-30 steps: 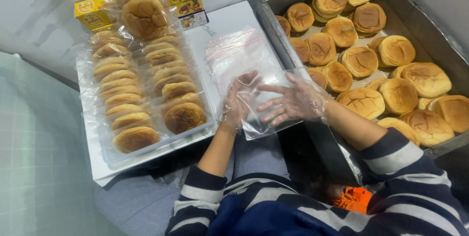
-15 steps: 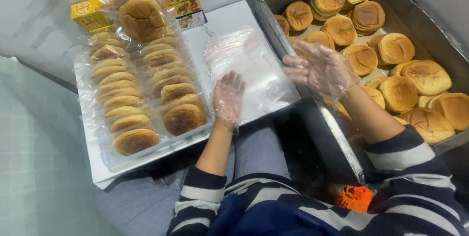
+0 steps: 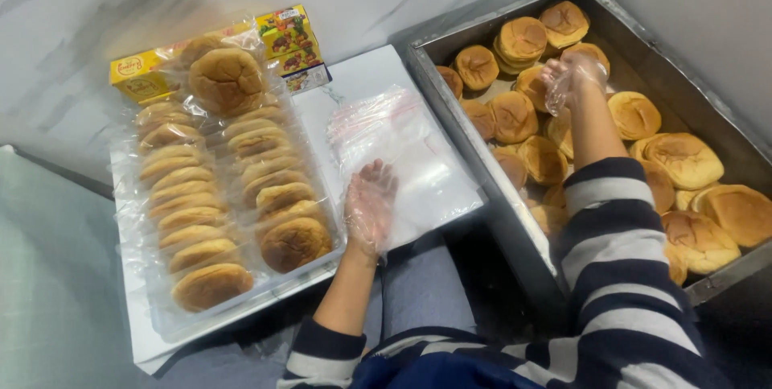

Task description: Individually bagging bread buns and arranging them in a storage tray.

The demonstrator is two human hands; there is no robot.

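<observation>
Clear plastic bags (image 3: 406,156) are lying stacked on the white table (image 3: 362,75); we are pressing our gloved left hand (image 3: 370,205) flat, fingers spread, on them. Our right hand (image 3: 572,77) is closing loosely over buns (image 3: 515,115) in the metal tray (image 3: 450,115). Lifting one bun gently would avoid crushing.

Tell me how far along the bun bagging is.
Done: two rows of bagged buns lie on the white board. In hand: the left hand rests on an empty clear bag, while the right hand reaches among loose buns in the metal tray. Left: many loose buns.
</observation>
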